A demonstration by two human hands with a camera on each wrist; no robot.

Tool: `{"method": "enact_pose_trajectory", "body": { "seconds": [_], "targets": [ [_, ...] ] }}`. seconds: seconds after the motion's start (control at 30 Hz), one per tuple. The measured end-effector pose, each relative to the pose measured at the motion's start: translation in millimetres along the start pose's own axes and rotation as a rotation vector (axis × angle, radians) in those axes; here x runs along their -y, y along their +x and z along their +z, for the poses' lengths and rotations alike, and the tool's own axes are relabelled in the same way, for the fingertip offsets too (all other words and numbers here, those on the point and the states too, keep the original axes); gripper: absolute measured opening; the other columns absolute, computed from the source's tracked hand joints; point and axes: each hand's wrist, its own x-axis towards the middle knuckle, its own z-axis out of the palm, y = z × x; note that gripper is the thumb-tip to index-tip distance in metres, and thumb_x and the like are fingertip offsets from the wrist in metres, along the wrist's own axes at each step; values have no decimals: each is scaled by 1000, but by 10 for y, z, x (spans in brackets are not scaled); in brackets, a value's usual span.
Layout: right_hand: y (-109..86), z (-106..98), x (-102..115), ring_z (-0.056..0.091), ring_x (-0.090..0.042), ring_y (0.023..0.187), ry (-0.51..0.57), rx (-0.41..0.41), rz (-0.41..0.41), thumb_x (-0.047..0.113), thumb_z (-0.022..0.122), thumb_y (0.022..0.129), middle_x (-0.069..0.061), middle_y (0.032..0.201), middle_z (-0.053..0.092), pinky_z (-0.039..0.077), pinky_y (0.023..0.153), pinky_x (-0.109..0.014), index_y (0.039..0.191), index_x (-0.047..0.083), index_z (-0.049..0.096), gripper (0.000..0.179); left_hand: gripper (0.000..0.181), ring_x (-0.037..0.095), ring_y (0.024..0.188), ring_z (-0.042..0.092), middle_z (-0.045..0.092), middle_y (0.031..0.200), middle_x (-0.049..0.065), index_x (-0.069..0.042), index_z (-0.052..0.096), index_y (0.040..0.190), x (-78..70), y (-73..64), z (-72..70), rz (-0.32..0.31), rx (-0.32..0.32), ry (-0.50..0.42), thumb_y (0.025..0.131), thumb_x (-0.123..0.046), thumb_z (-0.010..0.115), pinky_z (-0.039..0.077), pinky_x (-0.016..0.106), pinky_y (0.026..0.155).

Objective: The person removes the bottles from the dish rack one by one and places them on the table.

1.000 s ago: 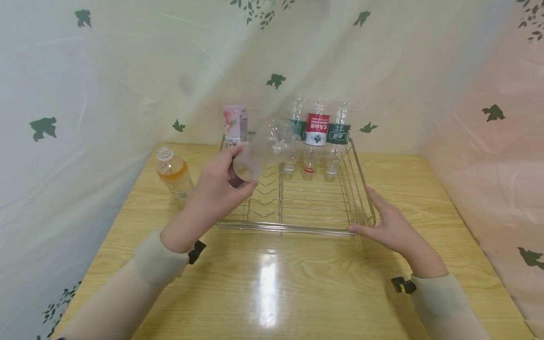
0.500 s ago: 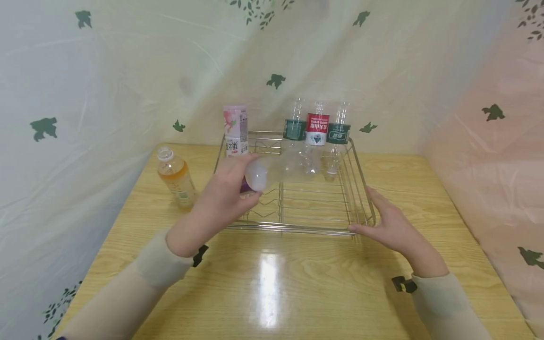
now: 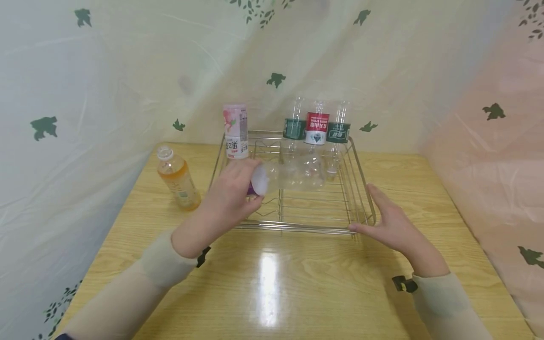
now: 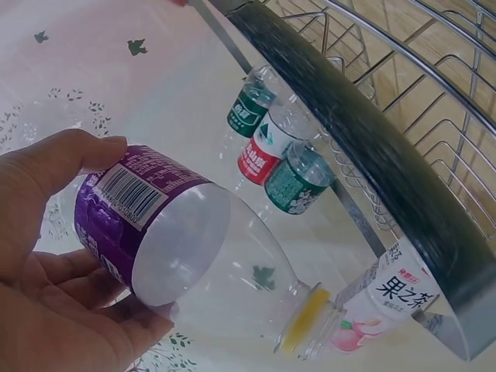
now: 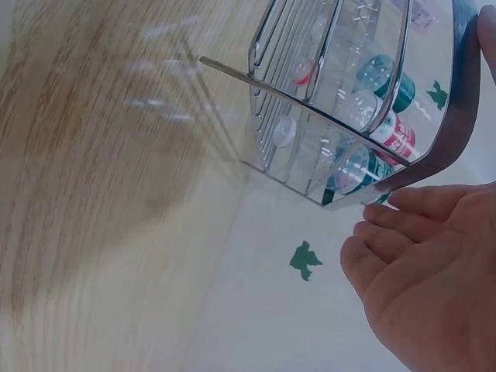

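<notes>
My left hand grips a clear plastic bottle round its purple label. The bottle lies on its side in the air over a wire dish rack, and its capless neck with a yellow ring points away from my palm. At the rack's front right corner rests my right hand, thumb at the front rail and fingers, fairly straight, along the side rail. Upside down at the back of the rack stand a red-labelled bottle, green-labelled bottles and a pink-and-white labelled bottle.
Left of the rack, an uncapped bottle of orange drink stands on the wooden table. A pale curtain with green leaf and bird prints hangs behind and on both sides.
My left hand has moved a little right and down, carrying the purple-labelled bottle lower over the rack and turning it more sideways. My right hand stays at the rack's corner.
</notes>
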Motion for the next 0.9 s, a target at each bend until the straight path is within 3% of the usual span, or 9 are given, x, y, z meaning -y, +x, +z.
{"method": "enact_pose_trajectory", "body": {
  "seconds": [0.27, 0.53, 0.9],
  "targets": [
    [-24, -25, 101, 13, -48, 148, -10, -77, -81, 53, 86, 78, -18, 167, 7, 18, 115, -68, 165, 15, 3, 126, 70, 34, 115, 53, 60, 127, 19, 6, 54, 134, -19, 24, 39, 23, 24, 27, 73, -3, 88, 51, 43, 96],
    [-59, -108, 391, 20, -43, 148, -21, -139, -135, 52, 89, 74, -9, 168, 15, 24, 113, -68, 165, 26, 10, 123, 69, 34, 117, 53, 61, 129, 19, 6, 56, 134, -61, 56, 70, 29, 45, 71, 74, -6, 88, 51, 42, 99],
    [-115, -194, 855, 33, -38, 144, -110, -334, -422, 38, 95, 70, -12, 162, 31, 31, 115, -56, 162, 13, 27, 117, 63, 32, 112, 55, 62, 122, 17, 7, 58, 131, -108, 99, 135, 82, 44, 139, 75, -4, 84, 50, 39, 98]
  ]
}}
